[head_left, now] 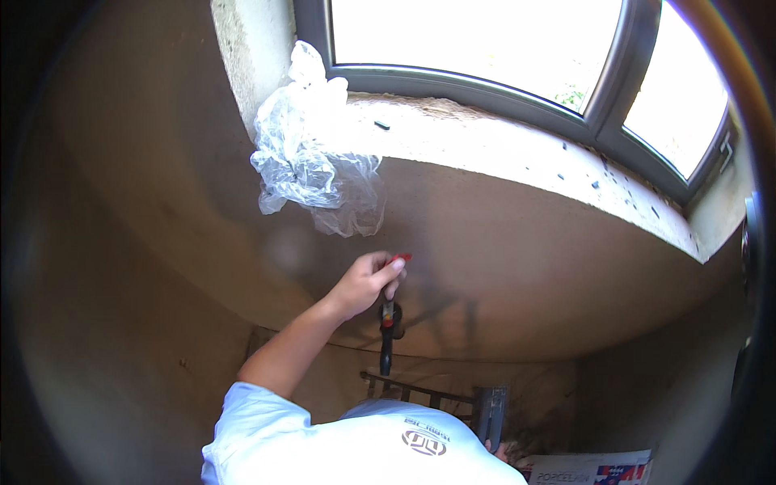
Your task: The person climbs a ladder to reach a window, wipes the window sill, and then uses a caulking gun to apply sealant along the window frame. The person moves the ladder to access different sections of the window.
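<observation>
My left hand, reaching out in front of the brown plastered wall, pinches a small red piece between thumb and fingers. Right below those fingers hangs a slim tool with a red and yellow band and a black lower part. Whether it and the red piece are one tool, I cannot make out. Low on the right, mostly behind my shirt, a bit of my right hand shows at the lower end of a long grey ridged piece. Its fingers seem closed round that end.
Crumpled clear plastic sheeting hangs over the left end of a pale window sill, where small dark scraps lie. Above is a grey-framed window. Below are a dark rail-like frame and a printed white box.
</observation>
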A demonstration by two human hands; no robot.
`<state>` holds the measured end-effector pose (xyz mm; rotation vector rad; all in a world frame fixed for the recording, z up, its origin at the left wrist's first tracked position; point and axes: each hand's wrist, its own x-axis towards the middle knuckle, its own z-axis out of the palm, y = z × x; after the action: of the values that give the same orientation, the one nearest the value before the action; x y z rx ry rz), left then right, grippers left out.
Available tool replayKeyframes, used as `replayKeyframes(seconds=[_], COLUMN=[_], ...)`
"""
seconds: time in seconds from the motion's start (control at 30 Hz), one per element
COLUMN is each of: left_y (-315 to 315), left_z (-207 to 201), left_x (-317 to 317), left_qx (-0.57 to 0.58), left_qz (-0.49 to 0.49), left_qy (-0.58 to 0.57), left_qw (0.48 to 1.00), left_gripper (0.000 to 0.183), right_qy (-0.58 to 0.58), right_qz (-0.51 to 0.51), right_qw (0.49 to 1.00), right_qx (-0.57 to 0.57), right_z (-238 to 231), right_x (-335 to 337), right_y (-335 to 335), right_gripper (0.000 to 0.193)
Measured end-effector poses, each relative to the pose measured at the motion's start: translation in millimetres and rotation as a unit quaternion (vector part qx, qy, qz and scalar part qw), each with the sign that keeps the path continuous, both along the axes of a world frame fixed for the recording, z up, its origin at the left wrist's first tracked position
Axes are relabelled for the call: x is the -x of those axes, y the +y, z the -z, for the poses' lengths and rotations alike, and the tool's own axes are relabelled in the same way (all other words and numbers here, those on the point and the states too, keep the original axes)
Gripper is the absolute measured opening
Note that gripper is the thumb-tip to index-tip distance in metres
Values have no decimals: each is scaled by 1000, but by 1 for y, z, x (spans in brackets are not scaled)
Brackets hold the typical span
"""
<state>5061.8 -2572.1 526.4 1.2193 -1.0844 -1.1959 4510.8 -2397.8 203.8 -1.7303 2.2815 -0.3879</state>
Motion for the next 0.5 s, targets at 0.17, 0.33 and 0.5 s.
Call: replayKeyframes(seconds=[0.17,0.33,0.5], left_y=[36,62,79], left_z=[69,116,145], left_x=[-17,-16,-5], left_qx=[-96,-136,-89], left_qz=[-50,-114,-265], left_qy=[120,89,112], left_qw=[987,980,954], left_gripper=[32,25,21], right_qy=[-107,-118,-18], right_qz=[-198,-531,-732], right_qw=[974,792,559], right_qx=[25,277,390], right_z=[-102,-323,-486], right_x=[-55,-206,-375], right_y=[-92,-243,-311], right_gripper=[38,39,58])
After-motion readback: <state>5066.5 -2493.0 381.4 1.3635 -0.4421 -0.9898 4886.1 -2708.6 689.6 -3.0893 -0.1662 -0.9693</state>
